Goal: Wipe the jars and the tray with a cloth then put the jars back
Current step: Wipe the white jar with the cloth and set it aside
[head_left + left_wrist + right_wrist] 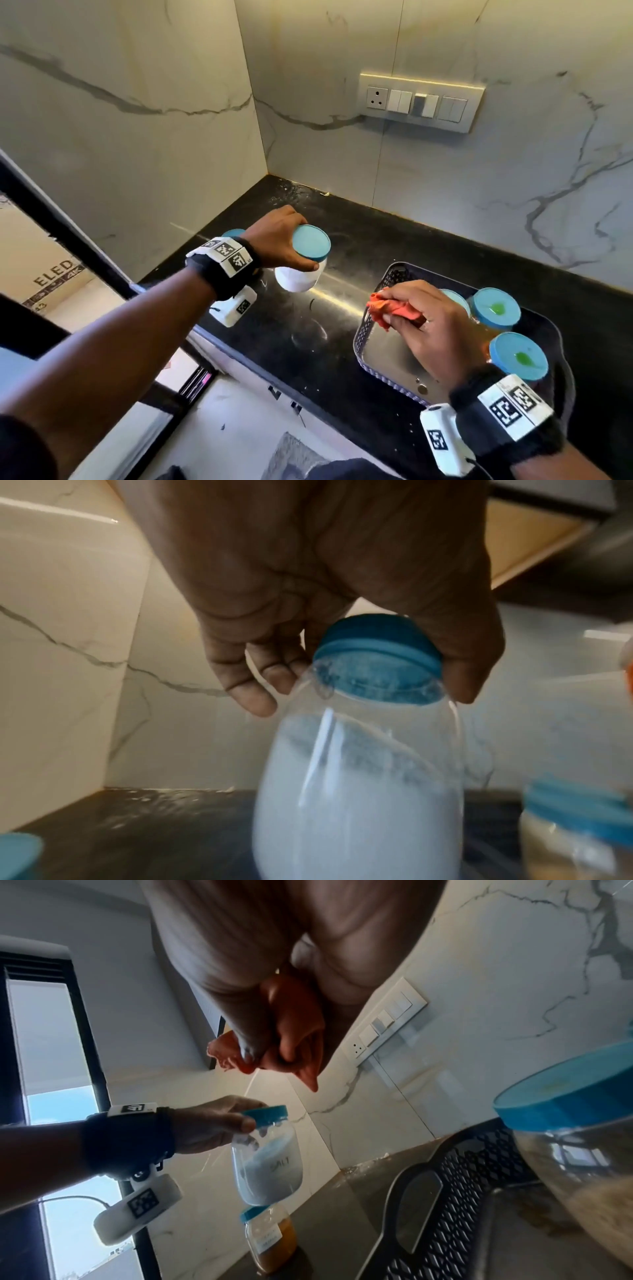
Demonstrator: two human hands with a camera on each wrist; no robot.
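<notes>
My left hand (291,236) grips a clear jar of white salt (301,270) by its blue lid (377,656), holding it above the black counter left of the tray. The jar (268,1167) hangs slightly tilted, its label reading SALT. My right hand (421,318) holds a bunched orange cloth (390,308) over the left part of the perforated tray (383,356). The cloth (298,1031) is squeezed between fingers and palm. Three blue-lidded jars stand in the tray's right side, two with green spots on their lids (496,306) (519,356).
Another blue-lidded jar with yellow-orange powder (270,1237) stands on the counter under my left wrist, its lid (233,233) just showing. Marble walls meet in a corner behind. A switch panel (421,101) sits on the back wall. White specks lie on the counter (291,195).
</notes>
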